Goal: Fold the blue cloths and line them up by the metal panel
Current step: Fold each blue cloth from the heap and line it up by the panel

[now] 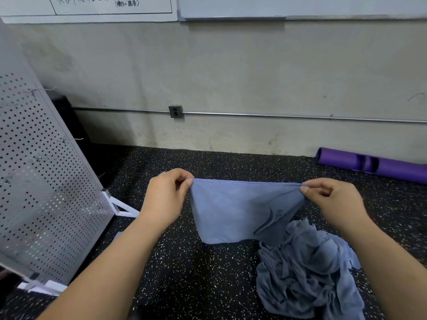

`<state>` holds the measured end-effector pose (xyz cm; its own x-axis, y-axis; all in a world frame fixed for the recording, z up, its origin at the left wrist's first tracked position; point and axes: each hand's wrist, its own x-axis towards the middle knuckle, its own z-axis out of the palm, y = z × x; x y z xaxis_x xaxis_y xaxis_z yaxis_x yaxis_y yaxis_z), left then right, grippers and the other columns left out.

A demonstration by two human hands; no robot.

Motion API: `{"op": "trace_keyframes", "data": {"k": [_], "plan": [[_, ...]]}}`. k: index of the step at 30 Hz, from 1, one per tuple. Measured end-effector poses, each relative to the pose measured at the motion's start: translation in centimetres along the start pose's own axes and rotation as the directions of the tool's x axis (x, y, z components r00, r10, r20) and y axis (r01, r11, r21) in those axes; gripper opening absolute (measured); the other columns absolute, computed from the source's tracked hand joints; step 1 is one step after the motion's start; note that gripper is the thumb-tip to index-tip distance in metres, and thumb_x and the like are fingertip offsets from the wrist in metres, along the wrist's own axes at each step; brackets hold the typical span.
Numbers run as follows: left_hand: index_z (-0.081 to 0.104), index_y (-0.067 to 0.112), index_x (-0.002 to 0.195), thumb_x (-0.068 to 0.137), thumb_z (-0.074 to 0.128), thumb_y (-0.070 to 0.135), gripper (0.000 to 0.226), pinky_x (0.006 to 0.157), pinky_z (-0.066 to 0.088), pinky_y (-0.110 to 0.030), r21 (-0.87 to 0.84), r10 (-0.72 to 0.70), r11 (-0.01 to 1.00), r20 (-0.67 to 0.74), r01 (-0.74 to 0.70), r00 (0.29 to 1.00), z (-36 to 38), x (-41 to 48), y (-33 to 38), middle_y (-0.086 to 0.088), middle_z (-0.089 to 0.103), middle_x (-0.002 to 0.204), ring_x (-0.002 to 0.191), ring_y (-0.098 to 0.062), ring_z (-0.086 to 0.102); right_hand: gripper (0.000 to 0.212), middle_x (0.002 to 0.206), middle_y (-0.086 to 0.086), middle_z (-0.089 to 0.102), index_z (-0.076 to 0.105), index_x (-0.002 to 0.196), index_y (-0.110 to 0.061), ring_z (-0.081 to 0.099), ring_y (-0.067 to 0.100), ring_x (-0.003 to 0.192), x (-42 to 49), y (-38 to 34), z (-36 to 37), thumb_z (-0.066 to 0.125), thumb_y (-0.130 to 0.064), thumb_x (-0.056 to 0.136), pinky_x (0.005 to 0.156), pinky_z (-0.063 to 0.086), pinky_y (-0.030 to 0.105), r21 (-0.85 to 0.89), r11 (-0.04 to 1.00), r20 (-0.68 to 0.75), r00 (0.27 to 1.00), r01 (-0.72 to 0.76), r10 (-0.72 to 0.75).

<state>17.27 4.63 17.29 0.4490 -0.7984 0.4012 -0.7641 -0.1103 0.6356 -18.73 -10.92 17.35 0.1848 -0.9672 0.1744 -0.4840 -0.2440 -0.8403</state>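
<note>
From my feed I see both hands out in front, holding one blue cloth (231, 211) up between them above the floor (196, 273). The left hand (164, 199) has its thumb and curled fingers pinched on the cloth's top left corner. The right hand (332, 199) pinches the top right corner the same way, so each grip is closed tight on fabric. The top edge runs nearly straight and taut from one hand to the other. Below it the cloth hangs in a slack, roughly triangular drape, with a dark logo (270, 218) showing near its right side. I cannot tell whether its lower edge touches the floor. The pile (307, 269) of other blue cloths lies crumpled on the floor just below and to the right of the held one, under my right forearm. The perforated metal panel (46, 181) stands tilted at the far left on white feet (122, 206), well apart from the pile. The floor is dark and speckled with white. Along the wall (231, 65) behind run a thin pipe (277, 115) and an outlet (175, 111). A purple tube (374, 165) lies at the wall's foot on the right, and a board (300, 5) hangs at the top.
</note>
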Motion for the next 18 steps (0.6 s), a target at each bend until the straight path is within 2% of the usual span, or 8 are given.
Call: {"op": "trace_keyframes", "data": {"k": [2,4,6,8,10,14,18], "plan": [[0.073,0.030,0.095,0.102,0.069,0.022,0.011,0.080,0.051,-0.023,-0.130,-0.083,0.988,-0.027,0.079,0.996,0.1,0.2,0.0,0.019,0.073,0.089,0.085,-0.001,0.067,0.008,0.074,-0.010,0.078,0.081,0.090,-0.031,0.070,0.004,0.068,0.0,0.0,0.0,0.084,-0.024,0.091,0.068,0.050,0.025,0.011,1.000,0.027,1.000,0.006,-0.007],[0.071,0.030,0.096,0.103,0.068,0.023,0.011,0.076,0.052,-0.026,-0.248,-0.142,0.960,-0.027,0.131,0.989,0.3,0.4,0.0,0.013,0.074,0.090,0.079,-0.006,0.066,0.006,0.077,-0.008,0.079,0.081,0.090,-0.029,0.066,0.002,0.059,-0.1,-0.3,0.0,0.085,-0.024,0.090,0.063,0.048,0.025,0.016,1.000,0.064,0.998,0.003,-0.004],[0.075,0.027,0.097,0.102,0.070,0.021,0.009,0.069,0.050,-0.026,-0.336,-0.170,0.930,-0.036,0.149,0.985,0.3,0.5,0.2,0.004,0.075,0.087,0.071,-0.008,0.061,0.007,0.077,-0.005,0.079,0.082,0.089,-0.023,0.065,0.001,0.056,-0.2,-0.4,0.1,0.087,-0.018,0.088,0.056,0.048,0.015,0.052,0.999,0.084,0.996,-0.002,-0.003],[0.078,0.028,0.099,0.100,0.074,0.020,0.008,0.068,0.050,-0.024,-0.405,-0.188,0.904,-0.084,0.139,0.979,0.0,0.6,0.2,-0.002,0.077,0.088,0.070,-0.006,0.060,0.008,0.078,-0.002,0.080,0.083,0.088,-0.019,0.069,0.003,0.063,-0.2,-0.4,0.1,0.089,-0.015,0.085,0.056,0.048,0.009,0.116,0.993,0.084,0.996,-0.017,0.007],[0.080,0.029,0.104,0.099,0.076,0.021,0.010,0.071,0.051,-0.024,-0.405,-0.178,0.907,-0.115,0.118,0.977,-0.4,0.6,0.0,0.000,0.077,0.087,0.072,-0.004,0.063,0.009,0.079,0.002,0.080,0.083,0.090,-0.016,0.070,0.007,0.069,-0.2,-0.4,0.0,0.089,-0.014,0.084,0.060,0.051,0.010,0.187,0.982,0.082,0.997,-0.024,0.008],[0.079,0.029,0.113,0.100,0.074,0.019,0.017,0.081,0.052,-0.026,-0.344,-0.152,0.932,-0.092,0.112,0.984,-0.5,0.6,-0.6,0.009,0.076,0.084,0.079,0.000,0.068,0.009,0.084,0.007,0.081,0.082,0.098,-0.012,0.072,0.009,0.074,-0.2,-0.7,0.0,0.084,-0.012,0.090,0.066,0.055,0.012,0.302,0.952,0.099,0.995,-0.043,0.013],[0.081,0.026,0.110,0.098,0.077,0.014,0.017,0.081,0.053,-0.017,-0.451,-0.179,0.882,-0.051,0.137,0.983,-0.9,0.6,0.2,0.004,0.080,0.089,0.085,-0.002,0.072,0.009,0.094,0.012,0.082,0.082,0.102,-0.013,0.074,0.014,0.080,-0.2,-0.9,-0.2,0.077,-0.015,0.095,0.076,0.063,0.024,0.432,0.898,0.108,0.993,-0.086,0.043]]}}
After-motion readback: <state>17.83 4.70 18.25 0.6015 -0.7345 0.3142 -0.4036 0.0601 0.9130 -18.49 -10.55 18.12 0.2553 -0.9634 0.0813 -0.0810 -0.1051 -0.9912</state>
